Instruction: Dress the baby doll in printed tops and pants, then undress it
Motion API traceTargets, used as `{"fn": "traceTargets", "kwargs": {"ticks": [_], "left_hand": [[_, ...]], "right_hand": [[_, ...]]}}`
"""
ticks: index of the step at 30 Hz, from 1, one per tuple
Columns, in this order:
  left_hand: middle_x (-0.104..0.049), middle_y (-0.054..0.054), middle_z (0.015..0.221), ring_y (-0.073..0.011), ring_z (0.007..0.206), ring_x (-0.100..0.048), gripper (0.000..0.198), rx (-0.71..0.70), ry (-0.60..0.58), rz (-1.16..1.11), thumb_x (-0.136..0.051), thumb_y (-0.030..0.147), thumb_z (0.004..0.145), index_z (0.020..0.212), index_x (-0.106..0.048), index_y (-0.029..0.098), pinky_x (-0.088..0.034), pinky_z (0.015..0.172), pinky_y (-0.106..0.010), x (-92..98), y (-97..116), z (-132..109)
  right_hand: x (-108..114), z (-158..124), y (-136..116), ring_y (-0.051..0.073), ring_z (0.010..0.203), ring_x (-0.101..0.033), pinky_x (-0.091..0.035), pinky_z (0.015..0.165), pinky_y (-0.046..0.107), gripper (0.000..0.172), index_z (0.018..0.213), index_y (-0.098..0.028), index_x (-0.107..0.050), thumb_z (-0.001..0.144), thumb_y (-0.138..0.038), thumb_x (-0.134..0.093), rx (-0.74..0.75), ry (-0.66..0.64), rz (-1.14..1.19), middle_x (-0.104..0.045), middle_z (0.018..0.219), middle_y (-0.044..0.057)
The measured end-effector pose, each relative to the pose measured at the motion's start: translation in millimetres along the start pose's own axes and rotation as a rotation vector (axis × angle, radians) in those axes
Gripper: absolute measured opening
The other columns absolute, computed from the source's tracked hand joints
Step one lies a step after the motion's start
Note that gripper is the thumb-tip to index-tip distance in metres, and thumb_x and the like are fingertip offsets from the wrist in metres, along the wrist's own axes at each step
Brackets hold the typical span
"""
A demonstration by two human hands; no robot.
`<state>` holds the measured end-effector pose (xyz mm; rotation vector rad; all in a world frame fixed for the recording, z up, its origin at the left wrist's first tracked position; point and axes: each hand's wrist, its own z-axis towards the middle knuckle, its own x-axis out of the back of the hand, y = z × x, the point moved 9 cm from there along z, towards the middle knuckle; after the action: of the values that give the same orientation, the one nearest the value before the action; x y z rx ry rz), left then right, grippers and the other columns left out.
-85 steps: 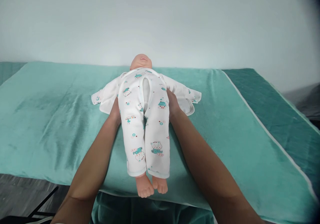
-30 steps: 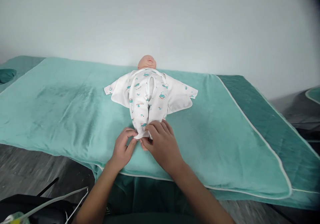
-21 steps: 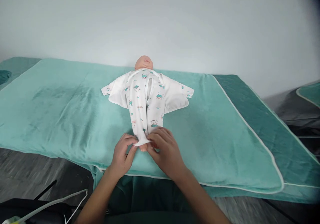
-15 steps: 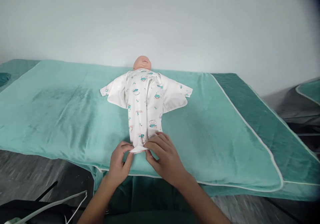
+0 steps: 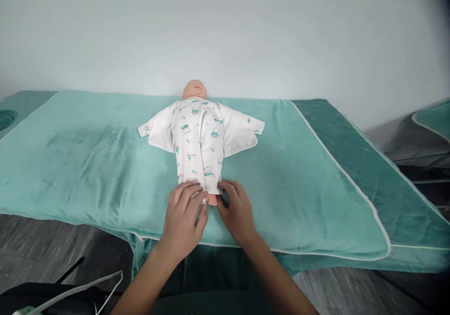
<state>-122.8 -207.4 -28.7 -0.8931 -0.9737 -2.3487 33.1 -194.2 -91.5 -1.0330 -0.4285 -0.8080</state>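
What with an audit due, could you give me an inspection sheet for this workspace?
Surface: light green plush sheet with white edging, wrinkled at left.
Job's things: baby doll on its back, white printed trousers on its legs, white shirt spread at its sides.
Clutter: black object at lower left, unidentified.
Hands: left hand and right hand at the trousers' lower ends, grip unclear.
Cables: pale cable at lower left.
Surroundings: pale wall, grey floor.

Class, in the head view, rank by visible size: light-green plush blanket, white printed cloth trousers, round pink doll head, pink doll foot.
1. Blanket
2. Trousers
3. Doll head
4. Doll foot, partly covered
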Motion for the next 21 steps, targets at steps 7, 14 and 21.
{"fn": "traceTargets", "kwargs": {"ticks": [7,14,21], "left_hand": [[-0.067,-0.010,0.125,-0.0296,0.130,-0.056,0.041,0.005,-0.161,0.132,-0.051,0.007,0.094,0.133,-0.054,0.019,-0.031,0.124,-0.066,-24.3,9,7],[-0.066,-0.009,0.119,-0.0262,0.118,-0.062,0.032,-0.025,-0.201,0.132,-0.049,0.013,0.098,0.129,-0.055,0.021,-0.031,0.124,-0.066,-33.3,17,15],[-0.067,-0.006,0.102,-0.0230,0.095,-0.062,0.004,-0.126,-0.298,-0.018,-0.058,0.023,0.099,0.100,-0.057,0.020,-0.053,0.084,-0.041,-47.7,5,31]], "right_hand": [[16,10,-4,0.016,0.076,-0.058,-0.047,0.070,0.029,0.009,0.093,-0.021,-0.059,0.101,-0.020,-0.054,0.006,-0.022,0.483,-0.061,0.084,0.002],[28,5,4,0.017,0.075,-0.058,-0.047,0.070,0.032,0.011,0.091,-0.022,-0.062,0.100,-0.027,-0.059,-0.025,0.039,0.660,-0.061,0.081,0.002],[34,7,2,0.017,0.077,-0.061,-0.048,0.070,0.032,0.009,0.092,-0.022,-0.066,0.099,-0.025,-0.062,0.017,-0.067,0.659,-0.064,0.082,0.003]]}}
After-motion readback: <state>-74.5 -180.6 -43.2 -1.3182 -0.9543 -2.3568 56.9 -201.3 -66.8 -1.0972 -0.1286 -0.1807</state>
